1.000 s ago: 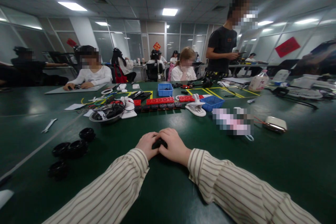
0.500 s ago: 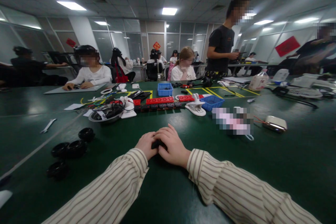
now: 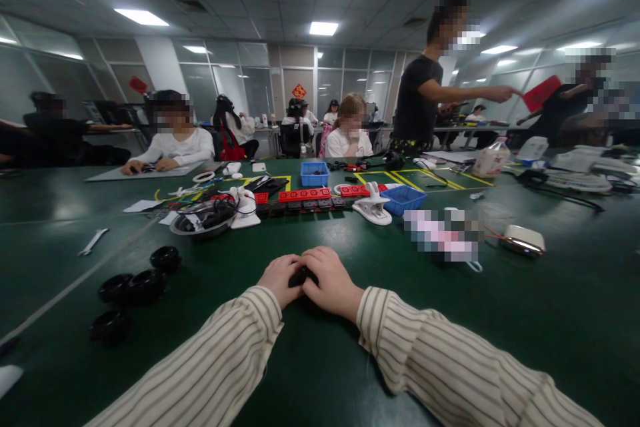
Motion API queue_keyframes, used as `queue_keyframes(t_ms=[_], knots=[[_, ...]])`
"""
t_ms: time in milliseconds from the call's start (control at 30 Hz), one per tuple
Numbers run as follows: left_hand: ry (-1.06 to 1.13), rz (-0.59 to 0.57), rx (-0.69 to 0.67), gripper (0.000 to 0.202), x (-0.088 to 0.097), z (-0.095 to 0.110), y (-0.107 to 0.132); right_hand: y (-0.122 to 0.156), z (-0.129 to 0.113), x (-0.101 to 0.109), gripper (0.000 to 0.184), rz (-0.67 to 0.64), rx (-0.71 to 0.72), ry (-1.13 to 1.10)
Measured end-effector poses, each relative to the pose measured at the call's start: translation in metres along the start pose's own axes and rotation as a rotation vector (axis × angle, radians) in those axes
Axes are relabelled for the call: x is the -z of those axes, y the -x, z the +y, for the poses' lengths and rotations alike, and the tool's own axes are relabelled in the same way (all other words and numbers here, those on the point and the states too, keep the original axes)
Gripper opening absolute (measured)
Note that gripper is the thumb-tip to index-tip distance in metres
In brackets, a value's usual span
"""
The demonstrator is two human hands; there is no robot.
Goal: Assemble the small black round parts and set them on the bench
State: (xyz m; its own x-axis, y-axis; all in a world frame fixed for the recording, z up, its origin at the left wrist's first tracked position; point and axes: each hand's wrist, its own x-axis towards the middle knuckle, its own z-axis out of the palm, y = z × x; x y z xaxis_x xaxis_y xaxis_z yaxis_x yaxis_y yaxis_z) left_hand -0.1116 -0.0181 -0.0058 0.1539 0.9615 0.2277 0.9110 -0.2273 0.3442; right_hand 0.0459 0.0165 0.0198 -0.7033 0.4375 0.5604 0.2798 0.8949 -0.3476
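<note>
My left hand and my right hand meet low over the green table, with both sets of fingers curled round a small black object. Most of that object is covered by my fingers, so its kind cannot be made out. The fingertips of my right hand reach across those of my left. To the left lie several glossy black ring-shaped pieces, apart from my hands.
Beyond my hands stand red power strips, a white clamp base, blue trays and a bowl of black parts. A wrench lies left; a cream-coloured case lies right. Other people sit and stand beyond the table.
My right fingers have curled down closer over the black object; both hands stay in place. The standing person across the table has stretched an arm out to the right.
</note>
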Motion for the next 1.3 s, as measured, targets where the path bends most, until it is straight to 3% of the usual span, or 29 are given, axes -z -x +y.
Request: queue_keyframes(t_ms=[200, 300, 467, 600, 667, 767, 867, 933, 1033, 1133, 1300], knots=[[-0.018, -0.013, 0.008, 0.045, -0.002, -0.001, 0.000, 0.002, -0.001, 0.000, 0.018, -0.069, 0.171, -0.066], [-0.023, 0.016, 0.019, 0.042, -0.004, -0.002, 0.000, 0.003, -0.004, 0.003, 0.019, -0.038, 0.166, -0.090], [-0.012, 0.017, -0.004, 0.041, -0.006, -0.004, 0.000, 0.004, -0.006, 0.005, 0.034, 0.126, 0.002, -0.099], [0.069, 0.053, 0.009, 0.052, -0.009, -0.009, 0.002, 0.003, 0.011, -0.004, 0.035, 0.229, -0.195, -0.202], [0.148, 0.133, 0.020, 0.064, -0.007, -0.010, 0.003, 0.003, 0.024, -0.007, 0.033, 0.215, -0.287, -0.328], [0.240, 0.224, 0.029, 0.060, 0.006, -0.007, 0.004, 0.003, 0.040, -0.004, 0.040, 0.012, -0.386, -0.532], [0.285, 0.167, -0.014, 0.045, 0.026, 0.003, 0.002, 0.004, 0.047, 0.003, 0.069, -0.216, -0.366, -0.575], [0.295, 0.093, -0.050, 0.043, 0.037, 0.011, -0.003, 0.004, 0.048, 0.005, 0.080, -0.273, -0.294, -0.504], [0.293, -0.061, -0.085, 0.043, 0.044, 0.018, -0.011, 0.003, 0.048, 0.003, 0.061, -0.298, -0.224, -0.385], [0.266, -0.175, -0.072, 0.041, 0.045, 0.019, -0.019, 0.001, 0.049, -0.002, 0.046, -0.326, -0.249, -0.389], [0.149, -0.196, 0.015, 0.034, 0.045, 0.028, -0.025, 0.002, 0.048, -0.010, 0.047, -0.266, -0.297, -0.369]])
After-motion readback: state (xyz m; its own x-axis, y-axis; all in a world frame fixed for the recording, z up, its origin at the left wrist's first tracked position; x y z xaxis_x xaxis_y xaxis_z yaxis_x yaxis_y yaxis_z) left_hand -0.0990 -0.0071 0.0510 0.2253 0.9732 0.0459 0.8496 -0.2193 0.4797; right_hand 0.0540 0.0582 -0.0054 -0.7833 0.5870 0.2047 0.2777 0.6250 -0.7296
